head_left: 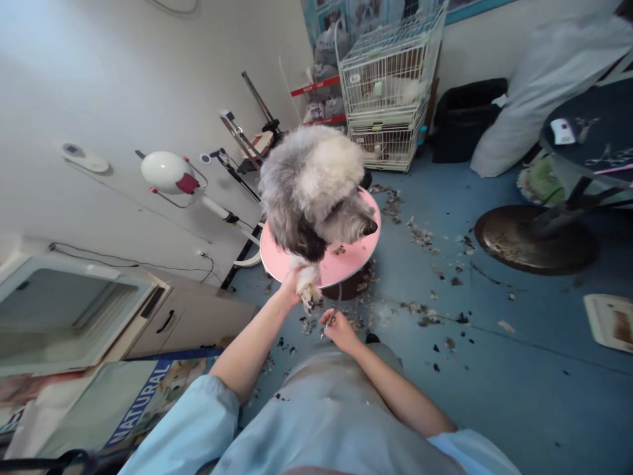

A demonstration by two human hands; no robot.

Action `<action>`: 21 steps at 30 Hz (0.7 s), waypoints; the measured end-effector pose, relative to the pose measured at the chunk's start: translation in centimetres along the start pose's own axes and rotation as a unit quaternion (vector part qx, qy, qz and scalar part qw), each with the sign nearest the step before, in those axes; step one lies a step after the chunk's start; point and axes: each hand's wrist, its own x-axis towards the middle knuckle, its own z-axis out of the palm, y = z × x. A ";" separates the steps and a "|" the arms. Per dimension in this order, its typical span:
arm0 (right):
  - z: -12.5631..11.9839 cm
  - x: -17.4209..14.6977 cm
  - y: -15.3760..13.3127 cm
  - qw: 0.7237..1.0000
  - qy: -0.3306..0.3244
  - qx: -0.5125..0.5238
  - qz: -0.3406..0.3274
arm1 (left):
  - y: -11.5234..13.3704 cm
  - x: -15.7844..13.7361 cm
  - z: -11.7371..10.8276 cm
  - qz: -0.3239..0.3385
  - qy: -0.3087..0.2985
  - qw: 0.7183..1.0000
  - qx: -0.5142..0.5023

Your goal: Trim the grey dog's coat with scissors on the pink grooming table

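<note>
Head view, looking down. A dog (314, 188) with shaggy grey and cream fur and a darker chest stands on a small round pink tabletop (346, 264); the surface looks smooth and carries a few dark tufts.

Left hand (293, 285): fingers clenched around the dog's front paw (309, 290), which is held out past the near edge of the tabletop. The paw is fluffy and pale with darker tips.

Right hand (339, 328): fingers closed on a thin metal tool, apparently scissors (328, 322), just below and right of the paw. The tool is small and blurred; blades hard to make out, and whether they touch the fur cannot be told.

Both forearms are bare, with light blue sleeves near the bottom edge and a grey apron (326, 409) between them.

The blue floor (494, 369) is matte and littered with clumps of clipped hair (425, 321). A white wire cage (388, 92) stands against the far wall, its contents unclear. At left, a white rounded dryer head on an arm (165, 173). At right, a dark round stand base (537, 239) lies under a second table cut off by the frame edge. The pink tabletop's support is mostly hidden.
</note>
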 end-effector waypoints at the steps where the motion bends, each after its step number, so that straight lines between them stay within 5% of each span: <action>1: 0.3 0.1 -0.7 0.998 -0.001 0.059 0.020 | -0.2 -0.2 0.1 -0.006 0.010 1.000 -0.023; 4: 1.8 0.7 -3.2 0.964 -0.079 0.221 0.124 | -0.9 -0.4 0.6 -0.018 0.013 0.997 -0.078; 7: 3.3 1.1 -5.0 0.898 -0.190 0.338 0.209 | -1.4 -0.2 0.8 -0.021 0.005 0.997 -0.079; 10: 4.2 1.3 -5.2 0.871 -0.155 0.416 0.213 | -2.0 -0.3 -0.1 0.023 0.009 0.999 -0.026; 14: 5.0 2.0 -3.7 0.884 -0.050 0.415 0.210 | -4.4 -2.0 -2.1 0.124 -0.015 0.977 0.171; 18: 5.9 2.4 -2.5 0.925 0.051 0.341 0.158 | -7.0 -3.2 -2.6 0.093 0.023 0.933 0.346; 21: 5.5 1.7 -1.8 0.951 0.041 0.278 0.130 | -6.9 -2.8 -2.6 0.098 0.011 0.900 0.425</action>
